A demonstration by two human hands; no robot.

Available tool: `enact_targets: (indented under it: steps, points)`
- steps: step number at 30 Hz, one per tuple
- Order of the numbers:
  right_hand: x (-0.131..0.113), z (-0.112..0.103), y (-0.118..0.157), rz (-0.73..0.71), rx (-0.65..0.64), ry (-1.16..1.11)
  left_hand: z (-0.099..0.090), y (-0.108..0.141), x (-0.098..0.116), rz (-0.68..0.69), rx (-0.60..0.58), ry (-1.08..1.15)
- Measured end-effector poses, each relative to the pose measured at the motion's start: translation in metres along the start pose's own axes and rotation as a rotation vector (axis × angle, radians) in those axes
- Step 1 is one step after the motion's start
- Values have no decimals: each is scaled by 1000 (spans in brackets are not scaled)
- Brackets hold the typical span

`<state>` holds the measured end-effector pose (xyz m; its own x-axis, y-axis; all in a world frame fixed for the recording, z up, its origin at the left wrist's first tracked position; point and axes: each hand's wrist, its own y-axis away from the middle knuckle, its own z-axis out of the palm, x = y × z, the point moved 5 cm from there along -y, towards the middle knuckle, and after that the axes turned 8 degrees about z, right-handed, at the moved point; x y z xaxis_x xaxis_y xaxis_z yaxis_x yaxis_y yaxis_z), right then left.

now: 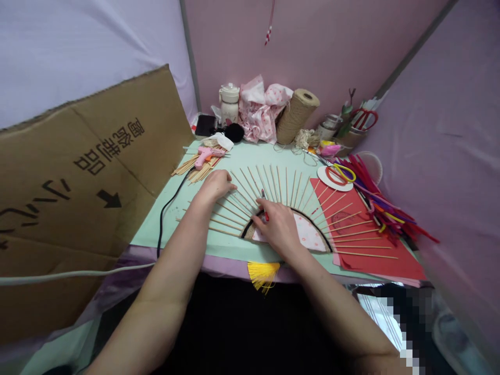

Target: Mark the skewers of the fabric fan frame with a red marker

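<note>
A half-round fan (312,233) lies on the table, its pink-patterned base edged with a dark band. Thin wooden sticks (288,185) spread outward from that band. My left hand (219,186) is at the outer ends of the left-hand sticks, fingers curled and pinched at a stick end. Between the fingers of my right hand (279,224) is a red pen (266,214), pointing up and away over the sticks. That hand rests above the left part of the fan's base, covering some of it. A yellow tassel (263,275) hangs over the table's front edge.
A pink glue gun (207,155) lies on loose sticks at the left, its black cord (161,224) running forward. Cardboard (97,172) stands left. Behind are a bottle (229,104) and a twine spool (297,117). Red paper (375,250), scissors (341,173) and pipe cleaners (375,203) lie right.
</note>
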<state>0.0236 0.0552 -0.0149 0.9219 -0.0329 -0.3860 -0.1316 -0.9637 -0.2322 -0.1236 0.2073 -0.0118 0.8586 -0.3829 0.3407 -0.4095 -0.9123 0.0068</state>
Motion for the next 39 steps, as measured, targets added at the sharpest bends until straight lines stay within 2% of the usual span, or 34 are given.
enact_targets:
  steps: [14,27,33,39]
  points:
    - [18,4,-5,94,36,-253,7,-1,-3,-1,9,14]
    - [22,3,-5,161,60,-232,10,-1,-2,18,10,34]
    - [27,4,-7,179,26,-346,12,0,-3,34,27,45]
    - [28,4,-7,179,58,-360,11,0,-4,14,25,63]
